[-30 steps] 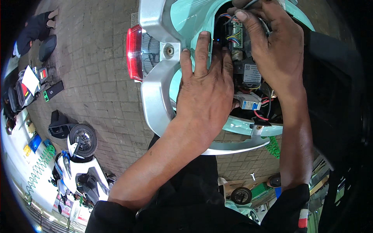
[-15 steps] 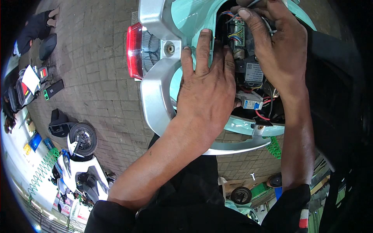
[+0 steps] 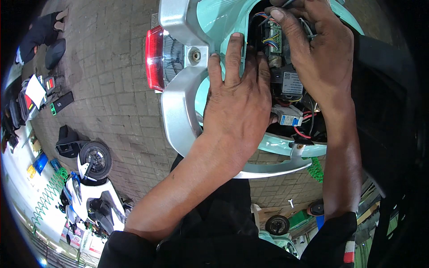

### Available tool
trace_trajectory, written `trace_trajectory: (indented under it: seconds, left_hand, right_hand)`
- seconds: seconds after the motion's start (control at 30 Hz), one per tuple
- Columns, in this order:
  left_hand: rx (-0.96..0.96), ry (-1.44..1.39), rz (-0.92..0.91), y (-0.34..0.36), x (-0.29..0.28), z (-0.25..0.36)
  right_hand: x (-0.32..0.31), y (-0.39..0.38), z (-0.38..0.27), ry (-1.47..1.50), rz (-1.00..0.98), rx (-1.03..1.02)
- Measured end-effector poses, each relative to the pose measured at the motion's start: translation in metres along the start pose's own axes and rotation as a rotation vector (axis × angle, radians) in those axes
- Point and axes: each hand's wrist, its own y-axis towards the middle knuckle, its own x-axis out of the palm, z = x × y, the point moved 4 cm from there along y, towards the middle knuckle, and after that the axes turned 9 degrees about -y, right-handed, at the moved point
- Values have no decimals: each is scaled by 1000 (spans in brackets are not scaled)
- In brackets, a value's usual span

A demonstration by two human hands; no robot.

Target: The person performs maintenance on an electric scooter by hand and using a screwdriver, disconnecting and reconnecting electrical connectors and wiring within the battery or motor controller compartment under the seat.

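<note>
Under the open rear bay of the mint-green scooter body (image 3: 223,18) sits the wiring bundle (image 3: 267,38), coloured leads running into a small green connector block, top centre of my view. My right hand (image 3: 321,58) is on it: grip narrow, fingertips (image 3: 278,17) pinched onto the wires at the upper edge of the bay; can't tell how many leads are actually caught between them. My left hand (image 3: 239,102) lies flat and spread, palm down on the mint panel just left of the bay, fingers pointing up toward the wires, holding nothing, just pressing against the body. Below the bundle, a black module (image 3: 290,82) with a pale label, then a small white-and-blue breaker-type block (image 3: 288,117) with red leads (image 3: 300,131) beside it, all inside the same cavity. Silver grab rail (image 3: 176,102) wraps around the tail, curving under my left wrist; a bolt (image 3: 195,55) sits in its upper mount. Red tail lamp (image 3: 155,58) is just left of the rail. Green coiled cable (image 3: 316,169) hangs near the rail's lower right end. Brick paving (image 3: 111,98) underneath. Well apart at lower left, a white scooter (image 3: 91,196) is parked; small boxes (image 3: 60,102) lie on the paving at far left.
</note>
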Motion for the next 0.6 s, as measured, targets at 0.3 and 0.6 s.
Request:
trace_trajectory:
  seconds: [0.3, 0.6]
  left_hand:
    - [23, -154, 22, 0, 6, 5]
    - [21, -108, 58, -6, 13, 10]
  right_hand:
    - [16, -6, 32, 183, -95, 70]
    - [2, -17, 12, 61, -10, -1]
